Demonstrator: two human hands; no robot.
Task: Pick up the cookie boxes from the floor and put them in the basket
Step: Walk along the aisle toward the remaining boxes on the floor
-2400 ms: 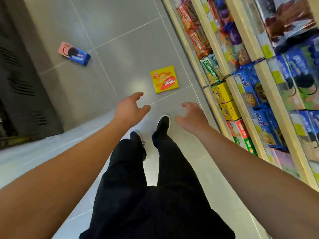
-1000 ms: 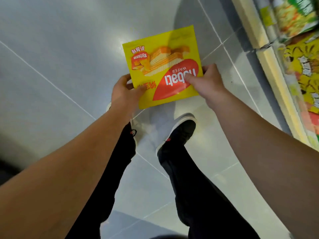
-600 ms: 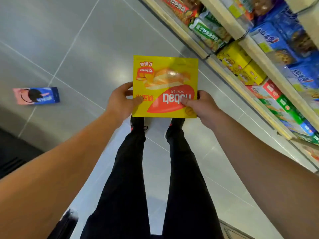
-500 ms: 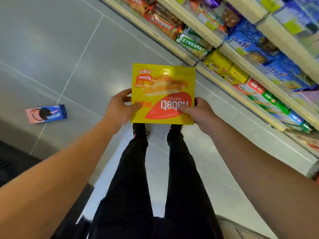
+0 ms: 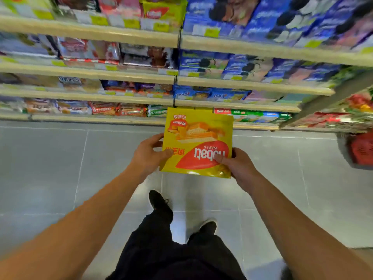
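Both hands, left (image 5: 148, 154) and right (image 5: 239, 167), grip a flat yellow wafer box (image 5: 196, 142) off the floor. Red mesh basket (image 5: 361, 148) waits well apart; placing remains

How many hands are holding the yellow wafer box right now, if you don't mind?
2: the left hand grips its left edge, the right hand its lower right corner.

Your arms are bare to the frame's bottom edge: no sleeves, watch or rings visible. Left hand (image 5: 148, 153) and right hand (image 5: 239, 168) are ungloved. You're wearing black trousers (image 5: 177, 257), loose cut, plain fabric w/o markings. Black shoes w/ pale soles: left shoe (image 5: 159, 202) shows laces, right shoe (image 5: 207, 226) is mostly hidden by the trouser leg.
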